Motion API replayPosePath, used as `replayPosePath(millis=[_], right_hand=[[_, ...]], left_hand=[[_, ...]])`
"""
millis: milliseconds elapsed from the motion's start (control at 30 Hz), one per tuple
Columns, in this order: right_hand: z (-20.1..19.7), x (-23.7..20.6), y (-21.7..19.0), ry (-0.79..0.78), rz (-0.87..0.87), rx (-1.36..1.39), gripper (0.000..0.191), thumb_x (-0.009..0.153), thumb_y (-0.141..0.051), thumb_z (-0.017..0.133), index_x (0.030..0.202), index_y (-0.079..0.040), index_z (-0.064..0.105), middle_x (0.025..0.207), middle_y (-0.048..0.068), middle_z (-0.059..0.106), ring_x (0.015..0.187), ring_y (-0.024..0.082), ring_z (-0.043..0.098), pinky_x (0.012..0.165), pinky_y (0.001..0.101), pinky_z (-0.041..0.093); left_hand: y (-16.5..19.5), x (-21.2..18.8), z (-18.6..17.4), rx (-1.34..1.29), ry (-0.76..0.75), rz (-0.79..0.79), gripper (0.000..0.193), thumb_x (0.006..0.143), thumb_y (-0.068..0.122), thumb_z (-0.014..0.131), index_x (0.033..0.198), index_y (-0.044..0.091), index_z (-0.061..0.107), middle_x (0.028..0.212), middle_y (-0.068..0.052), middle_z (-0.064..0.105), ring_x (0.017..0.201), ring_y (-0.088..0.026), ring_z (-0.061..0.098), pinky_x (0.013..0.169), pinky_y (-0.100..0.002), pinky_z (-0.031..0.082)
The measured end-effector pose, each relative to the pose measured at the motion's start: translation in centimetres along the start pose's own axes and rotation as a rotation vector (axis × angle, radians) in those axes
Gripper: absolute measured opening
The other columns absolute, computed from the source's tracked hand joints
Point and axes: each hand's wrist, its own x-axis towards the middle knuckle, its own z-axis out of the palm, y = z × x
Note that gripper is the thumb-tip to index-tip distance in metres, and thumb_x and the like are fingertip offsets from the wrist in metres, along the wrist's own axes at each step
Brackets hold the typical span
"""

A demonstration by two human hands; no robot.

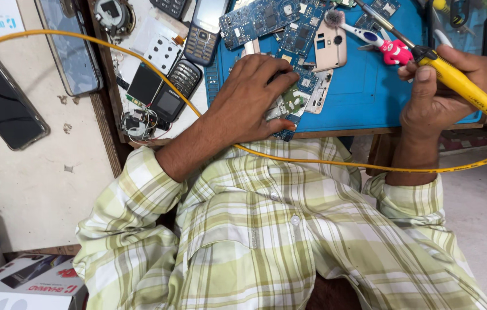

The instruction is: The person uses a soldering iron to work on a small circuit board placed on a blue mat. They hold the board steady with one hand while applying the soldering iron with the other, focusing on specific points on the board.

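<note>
— green and blue, that small printed circuit board [293, 103] under the left hand [249, 97]; where does it lie?
— near the front edge of the blue work mat [369, 92], towards its left corner. the left hand rests palm down on it, fingers pressed close together and bent over the board's left part, so it is pinned flat on the mat.
— and the right hand [438, 86]?
— it is closed around the yellow-handled soldering iron [461, 80], thumb on top, fingers wrapped about the grip. the metal shaft slants up and left over the mat, well apart from the board. the yellow cable [140, 57] runs from the handle's end, under the wrist, across the checked shirt and on over the left forearm to the far left.
— what lies around the board?
— just beside it on the right, a pale grey phone frame part [319, 92]; behind that a beige phone back cover [329, 49], and next to it a small brush with a pink handle [384, 49]. more blue circuit boards [258, 20] sit at the mat's far edge. left of the mat, on the white bench top, two dark keypad phones [174, 89] and a grey keypad phone [203, 31].
</note>
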Motion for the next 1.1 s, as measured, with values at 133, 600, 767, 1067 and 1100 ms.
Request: replayPosePath(millis=[133,600,767,1067,1100], right_hand=[[-0.2,0.1,0.0,-0.014,-0.022,-0.024,0.042,0.114,-0.025,0.077,0.131,0.005,0.052,0.106,0.015,0.064,0.08,0.024,0.075,0.075,0.0327,0.066],[-0.6,0.0,0.4,-0.001,-0.088,-0.012,0.042,0.11,-0.026,0.078,0.127,0.004,0.053,0.103,0.015,0.064,0.079,0.023,0.074,0.073,0.0322,0.066],[-1.1,0.1,0.9,0.028,-0.146,-0.005,0.039,0.109,-0.024,0.077,0.125,0.004,0.054,0.105,0.014,0.061,0.076,0.022,0.072,0.071,0.0316,0.064],[-1.5,-0.1,1.5,-0.004,-0.124,0.013,0.04,0.11,-0.025,0.075,0.125,0.004,0.053,0.105,0.014,0.061,0.077,0.023,0.073,0.07,0.0334,0.066],[-1.6,-0.2,1.5,-0.011,-0.123,0.018,0.039,0.11,-0.025,0.075,0.125,0.004,0.052,0.105,0.014,0.061,0.076,0.023,0.073,0.07,0.0339,0.066]], left_hand=[[0.1,-0.2,0.0,0.053,-0.014,0.011,0.075,0.072,0.04,0.093,0.132,0.008,0.063,0.131,-0.012,0.056,0.126,-0.033,0.051,0.112,-0.051,0.038],[-0.7,0.1,0.2,-0.467,0.478,-0.111,0.065,0.094,0.03,0.09,0.146,0.011,0.055,0.14,-0.009,0.06,0.125,-0.019,0.066,0.098,-0.033,0.066],[-4.1,0.3,-0.1,-1.192,0.681,-0.396,0.05,0.096,0.02,0.079,0.138,0.007,0.055,0.119,-0.008,0.066,0.104,-0.013,0.071,0.085,-0.026,0.067],[-5.2,0.3,0.6,-0.717,0.449,-0.294,0.029,0.101,0.017,0.084,0.124,0.004,0.07,0.112,-0.005,0.073,0.094,-0.008,0.07,0.072,-0.024,0.057],[-4.8,0.2,0.4,-0.614,0.446,-0.247,0.03,0.1,0.018,0.084,0.123,0.004,0.07,0.115,-0.005,0.072,0.099,-0.01,0.072,0.075,-0.026,0.059]])
